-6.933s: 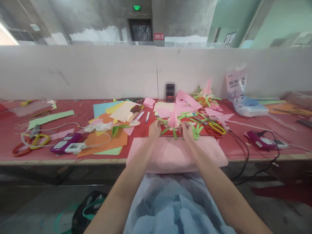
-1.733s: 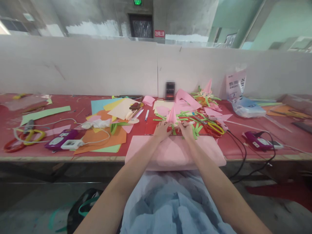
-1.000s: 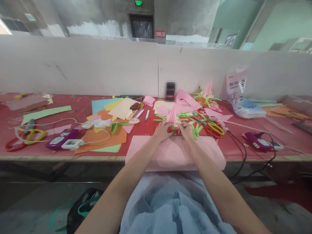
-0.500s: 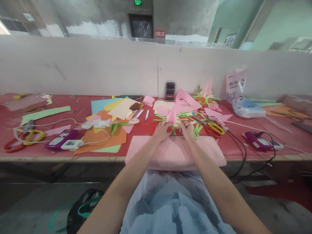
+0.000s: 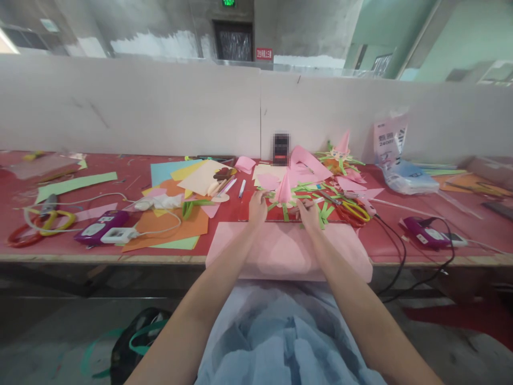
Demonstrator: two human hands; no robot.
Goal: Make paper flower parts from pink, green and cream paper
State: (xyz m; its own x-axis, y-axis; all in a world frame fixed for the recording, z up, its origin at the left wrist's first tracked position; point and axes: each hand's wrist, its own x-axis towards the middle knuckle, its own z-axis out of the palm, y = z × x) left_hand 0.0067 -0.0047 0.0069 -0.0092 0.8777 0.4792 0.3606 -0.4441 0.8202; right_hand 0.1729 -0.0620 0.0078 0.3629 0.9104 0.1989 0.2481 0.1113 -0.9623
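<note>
A paper craft with a pink cone (image 5: pixel 284 190) on top and green paper strips (image 5: pixel 286 212) fanning out below sits on a red board (image 5: pixel 246 210). At its left side, my left hand (image 5: pixel 257 207) is closed, its fingertips pinching the end of a green strip. My right hand (image 5: pixel 308 213) is by the craft's right edge with fingers drawn together; what is in them is too small to make out. Beside the right hand lie loose green strips (image 5: pixel 325 215) and yellow-and-red scissors (image 5: pixel 356 211).
A pink cushion (image 5: pixel 288 251) lies along the table edge under my forearms. Coloured paper sheets (image 5: pixel 166 227), a purple device (image 5: pixel 102 227) and scissors (image 5: pixel 56 222) are at left. A similar finished-looking craft (image 5: pixel 340 152), a plastic bag (image 5: pixel 404 174) and another purple device (image 5: pixel 425 232) with cables are at right.
My left hand has moved left and up from the craft's front to the strip at its left. My right hand stays nearly in place, fingers slightly shifted.
</note>
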